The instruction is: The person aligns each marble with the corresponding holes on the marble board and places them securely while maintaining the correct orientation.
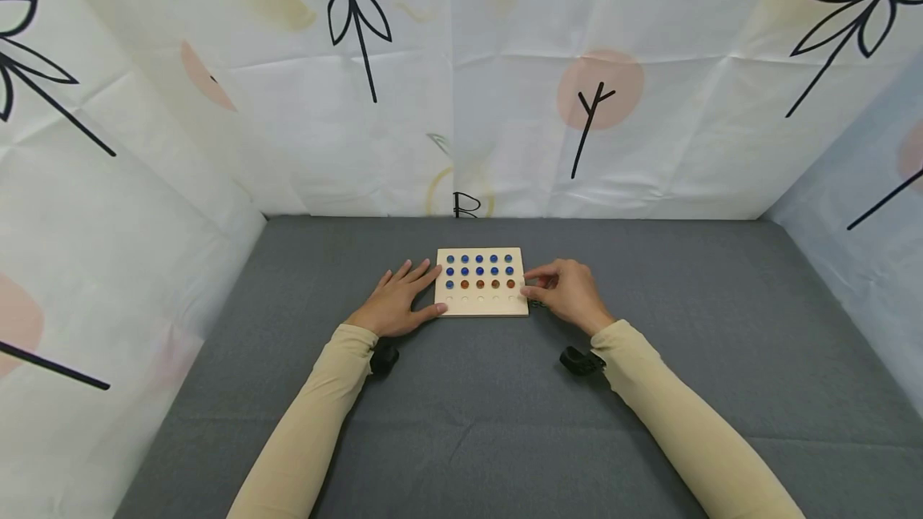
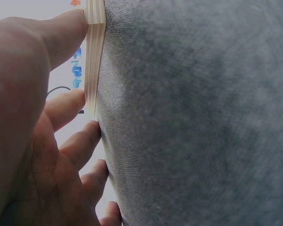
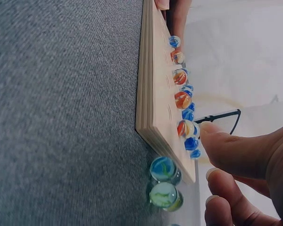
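A pale wooden board [image 1: 481, 307] with rows of hollows lies on the grey cloth. Blue marbles [image 1: 479, 271] fill its two far rows. The third row carries one blue marble at its left end and several orange marbles [image 1: 480, 284]; the nearest row shows bare hollows. My left hand [image 1: 395, 303] rests at the left edge with fingers spread, its thumb [image 2: 68, 35] touching the board's near corner. By the right edge, my right hand [image 1: 571, 292] has bent fingers, with thumb and fingers apart around nothing visible. Two loose marbles [image 3: 163, 170], blue-green and green, sit beside the board.
Grey cloth [image 1: 461, 423] covers the table. White fabric walls [image 1: 505, 86] with printed plants and flowers stand behind it and at both sides. A dark wrist device [image 1: 581, 360] is under the right forearm, another [image 1: 384, 359] at the left wrist.
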